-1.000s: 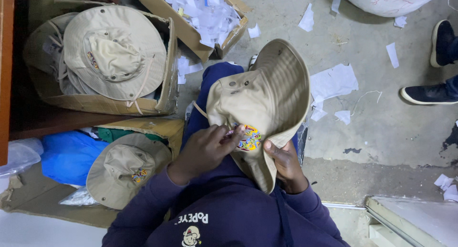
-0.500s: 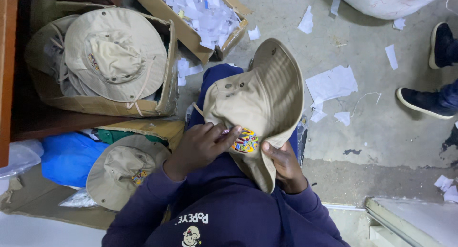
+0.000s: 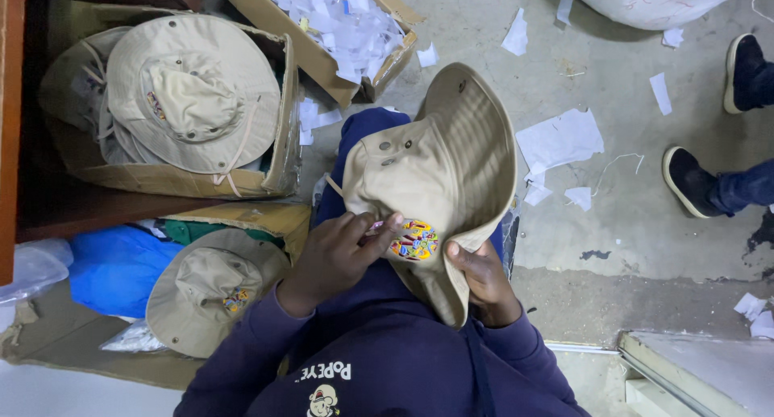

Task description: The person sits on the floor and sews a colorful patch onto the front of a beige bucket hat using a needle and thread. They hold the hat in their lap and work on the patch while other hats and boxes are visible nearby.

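Observation:
A beige wide-brimmed hat [image 3: 451, 159] lies on my lap over dark blue trousers. A colourful embroidered patch [image 3: 415, 241] sits on its crown. My left hand [image 3: 334, 256] rests on the crown with its fingertips pinching something small and pink at the patch's left edge. My right hand [image 3: 484, 280] grips the brim just right of the patch, thumb on top. Dark blue sleeves cover both my arms.
A cardboard box [image 3: 278, 155] at the left holds more beige hats [image 3: 189, 91]. Another beige hat [image 3: 214, 288] lies beside a blue bag [image 3: 117, 268]. A box of paper scraps [image 3: 330, 22] stands at the top. Another person's shoes [image 3: 693, 179] are at the right. Paper bits litter the concrete floor.
My left hand's fingers have shifted slightly at the patch's edge. The hat and my right hand stay almost in place.

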